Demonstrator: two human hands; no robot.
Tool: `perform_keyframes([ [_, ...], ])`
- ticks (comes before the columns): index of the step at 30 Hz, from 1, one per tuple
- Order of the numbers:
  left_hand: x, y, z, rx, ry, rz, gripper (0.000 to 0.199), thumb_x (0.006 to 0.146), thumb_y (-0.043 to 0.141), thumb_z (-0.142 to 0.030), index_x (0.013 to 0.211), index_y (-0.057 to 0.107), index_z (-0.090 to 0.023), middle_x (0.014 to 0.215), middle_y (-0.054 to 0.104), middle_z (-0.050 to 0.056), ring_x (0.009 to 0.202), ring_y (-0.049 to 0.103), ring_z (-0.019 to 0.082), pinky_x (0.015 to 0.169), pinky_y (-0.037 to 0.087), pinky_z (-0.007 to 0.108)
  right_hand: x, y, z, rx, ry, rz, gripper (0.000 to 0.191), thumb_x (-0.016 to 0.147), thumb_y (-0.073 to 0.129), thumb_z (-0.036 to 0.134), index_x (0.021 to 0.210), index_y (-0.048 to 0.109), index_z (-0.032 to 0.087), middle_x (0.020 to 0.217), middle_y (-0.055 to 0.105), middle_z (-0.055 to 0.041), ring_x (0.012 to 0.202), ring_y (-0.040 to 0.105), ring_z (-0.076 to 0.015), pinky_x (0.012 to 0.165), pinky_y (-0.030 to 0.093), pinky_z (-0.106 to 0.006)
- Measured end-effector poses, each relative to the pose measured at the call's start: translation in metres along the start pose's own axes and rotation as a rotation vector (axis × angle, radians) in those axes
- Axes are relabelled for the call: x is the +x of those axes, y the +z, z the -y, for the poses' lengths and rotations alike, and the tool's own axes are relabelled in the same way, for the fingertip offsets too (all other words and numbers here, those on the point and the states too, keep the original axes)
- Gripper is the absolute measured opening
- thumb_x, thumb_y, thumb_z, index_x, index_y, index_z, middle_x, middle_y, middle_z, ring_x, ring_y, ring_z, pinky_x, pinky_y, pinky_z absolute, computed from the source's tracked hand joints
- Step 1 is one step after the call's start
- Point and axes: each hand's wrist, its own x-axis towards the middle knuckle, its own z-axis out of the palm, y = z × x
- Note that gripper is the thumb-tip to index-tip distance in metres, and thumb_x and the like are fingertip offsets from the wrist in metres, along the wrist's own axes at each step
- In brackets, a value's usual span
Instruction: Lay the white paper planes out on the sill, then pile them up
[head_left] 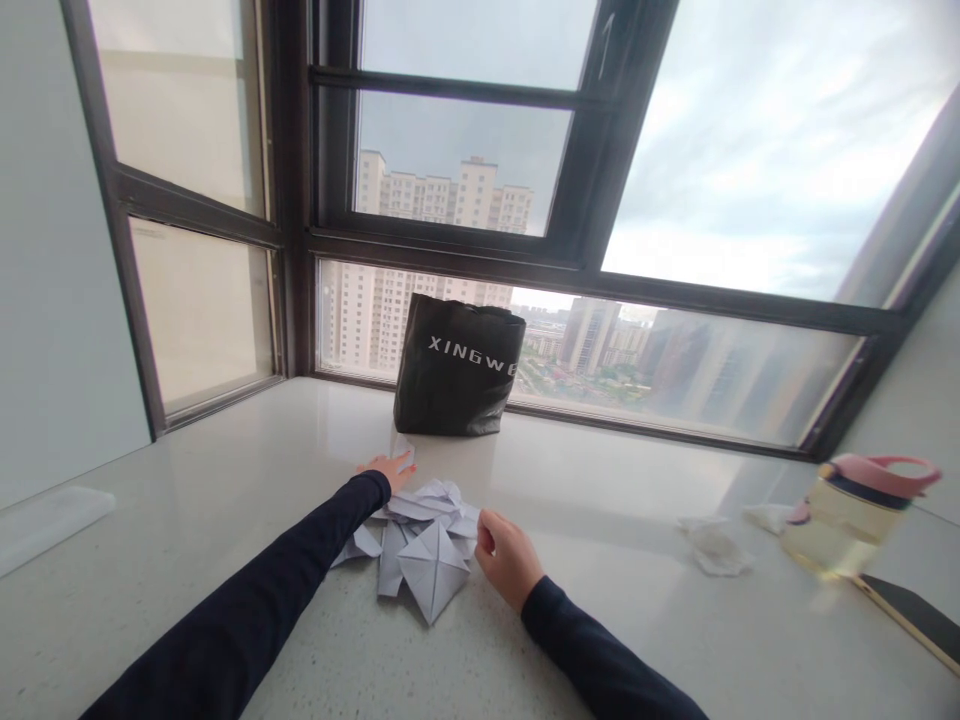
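Ideally, handle lightly so nothing crumples: left hand (pixel 388 472) spreads open at a paper piece (pixel 406 456) beyond the folded papers (pixel 435 572) on the table (pixel 345 665); right hand (pixel 508 560) curls beside them, its grip unclear.

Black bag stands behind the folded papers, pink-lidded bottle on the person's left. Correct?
Not quite: the pink-lidded bottle is on the person's right, as the head view shows. The black bag does stand behind the folded papers.
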Motion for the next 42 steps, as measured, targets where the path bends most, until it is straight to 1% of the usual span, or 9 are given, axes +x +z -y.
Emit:
perform_keyframes([
  [12, -0.002, 0.002, 0.006, -0.135, 0.061, -0.083, 0.014, 0.081, 0.050, -0.016, 0.092, 0.057, -0.013, 0.110, 0.051, 0.007, 0.100, 0.048, 0.020, 0.087, 0.037, 0.038, 0.000, 0.002, -0.003, 0.017, -0.003, -0.006, 0.020, 0.051, 0.035, 0.004, 0.053, 0.024, 0.020, 0.051, 0.035, 0.0052, 0.048, 0.032, -0.0087, 0.046, 0.021, -0.020],
  [17, -0.006, -0.014, -0.003, -0.272, 0.131, -0.196, 0.028, 0.070, 0.045, 0.002, 0.088, 0.061, -0.012, 0.102, 0.053, 0.007, 0.083, 0.056, 0.016, 0.079, 0.043, 0.026, 0.001, 0.008, -0.008, 0.103, 0.032, -0.083, 0.017, 0.056, 0.037, 0.005, 0.054, 0.029, 0.020, 0.049, 0.034, 0.0063, 0.047, 0.032, -0.0082, 0.046, 0.024, -0.019],
  [20, -0.016, -0.027, -0.020, -0.359, 0.246, -0.243, 0.032, 0.071, 0.041, 0.002, 0.091, 0.059, -0.015, 0.103, 0.050, 0.006, 0.087, 0.054, 0.016, 0.075, 0.046, 0.026, 0.006, 0.005, -0.010, 0.297, 0.088, -0.237, 0.008, 0.067, 0.043, 0.015, 0.073, 0.041, 0.019, 0.057, 0.040, 0.0060, 0.047, 0.036, -0.0080, 0.046, 0.031, -0.020],
  [24, -0.042, -0.029, -0.051, -0.448, 0.480, -0.212, 0.032, 0.067, 0.042, 0.005, 0.083, 0.057, -0.018, 0.096, 0.050, 0.002, 0.083, 0.053, 0.013, 0.068, 0.046, 0.020, 0.018, -0.008, -0.013, 0.606, 0.185, -0.354, 0.054, 0.068, 0.055, 0.036, 0.113, 0.028, 0.021, 0.087, 0.047, -0.0018, 0.051, 0.044, -0.0074, 0.047, 0.040, -0.022],
  [26, -0.057, -0.024, -0.064, -0.471, 0.559, -0.205, 0.032, 0.066, 0.044, 0.005, 0.087, 0.053, -0.018, 0.094, 0.050, 0.001, 0.076, 0.053, 0.012, 0.068, 0.046, 0.022, 0.022, -0.014, -0.015, 0.761, 0.212, -0.275, 0.060, 0.064, 0.057, 0.042, 0.113, 0.028, 0.022, 0.086, 0.049, -0.0017, 0.048, 0.046, -0.0075, 0.042, 0.039, -0.021],
  [30, -0.079, -0.013, -0.075, -0.543, 0.722, -0.203, 0.037, 0.067, 0.042, 0.005, 0.094, 0.044, -0.019, 0.095, 0.046, 0.002, 0.075, 0.051, 0.012, 0.068, 0.045, 0.024, 0.028, -0.025, -0.019, 0.959, 0.218, -0.161, 0.044, 0.058, 0.061, 0.048, 0.088, 0.042, 0.022, 0.061, 0.051, 0.0053, 0.040, 0.042, -0.0064, 0.033, 0.032, -0.018],
  [34, -0.089, -0.010, -0.070, -0.572, 0.714, -0.259, 0.038, 0.070, 0.040, 0.003, 0.101, 0.039, -0.020, 0.097, 0.045, 0.005, 0.078, 0.050, 0.013, 0.071, 0.044, 0.026, 0.031, -0.030, -0.030, 0.891, 0.244, -0.082, 0.036, 0.055, 0.063, 0.048, 0.068, 0.047, 0.019, 0.047, 0.047, 0.0068, 0.035, 0.037, -0.0053, 0.031, 0.029, -0.018],
  [38, -0.101, -0.011, -0.067, -0.420, 0.709, -0.400, 0.028, 0.071, 0.042, -0.002, 0.094, 0.041, -0.018, 0.093, 0.047, 0.006, 0.085, 0.045, 0.018, 0.079, 0.039, 0.033, 0.031, -0.031, -0.059, 0.655, 0.383, -0.221, 0.034, 0.056, 0.059, 0.049, 0.066, 0.047, 0.018, 0.047, 0.050, 0.0041, 0.036, 0.042, -0.0084, 0.033, 0.031, -0.021],
  [42, -0.116, -0.006, -0.071, -0.178, 0.807, -0.338, 0.019, 0.066, 0.043, 0.000, 0.073, 0.040, -0.017, 0.080, 0.047, 0.004, 0.076, 0.043, 0.018, 0.069, 0.039, 0.029, 0.027, -0.030, -0.097, 0.508, 0.472, -0.323, 0.031, 0.057, 0.057, 0.042, 0.075, 0.045, 0.019, 0.048, 0.049, 0.0045, 0.039, 0.047, -0.0127, 0.037, 0.035, -0.024],
])
